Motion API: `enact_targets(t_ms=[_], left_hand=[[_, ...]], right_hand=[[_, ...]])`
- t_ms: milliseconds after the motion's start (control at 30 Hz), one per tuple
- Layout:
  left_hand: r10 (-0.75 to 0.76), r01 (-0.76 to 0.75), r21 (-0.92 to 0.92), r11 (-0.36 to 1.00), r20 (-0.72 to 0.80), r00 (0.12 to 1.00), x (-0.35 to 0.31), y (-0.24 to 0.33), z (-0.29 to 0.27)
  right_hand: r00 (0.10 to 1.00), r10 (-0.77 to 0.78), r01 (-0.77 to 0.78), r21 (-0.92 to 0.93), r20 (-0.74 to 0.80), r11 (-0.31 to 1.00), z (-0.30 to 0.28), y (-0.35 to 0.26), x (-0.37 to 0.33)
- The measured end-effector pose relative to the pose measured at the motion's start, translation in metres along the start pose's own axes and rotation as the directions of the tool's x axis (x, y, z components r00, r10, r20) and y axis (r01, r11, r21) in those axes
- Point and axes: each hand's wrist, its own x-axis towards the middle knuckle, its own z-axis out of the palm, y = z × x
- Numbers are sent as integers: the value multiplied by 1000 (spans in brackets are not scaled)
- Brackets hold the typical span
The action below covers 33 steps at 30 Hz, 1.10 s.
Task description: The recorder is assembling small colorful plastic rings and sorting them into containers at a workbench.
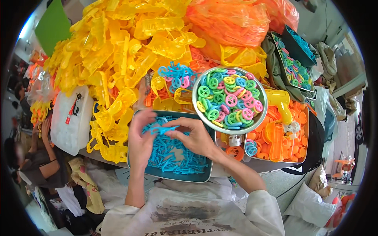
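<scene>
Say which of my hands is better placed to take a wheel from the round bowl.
Probably your right hand: it is nearer the bowl and its wheels, while your left hand is farther to the left. The right pinches a blue piece, though, so it might need freeing first.

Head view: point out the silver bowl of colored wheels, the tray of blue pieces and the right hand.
Silver bowl (195,100), head view: left rim.
Tray (183,179), head view: near wall.
Right hand (198,137), head view: back of the hand.
</scene>
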Motion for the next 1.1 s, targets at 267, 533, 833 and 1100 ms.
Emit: enact_targets(t_ms=[267,533,833,1100], left_hand=[[513,-699,309,645,503,696,37,52,115],[502,-823,366,434,660,559,57,43,165],[361,-429,108,897,382,851,53,60,105],[499,-547,116,829,288,817,27,53,64]], right_hand=[[911,-397,316,-431,-110,845,3,27,-8],[960,-276,279,-255,48,926,-3,24,-7],[954,-300,266,-399,-22,877,4,29,-2],[984,-180,162,-392,-9,906,3,23,-4]])
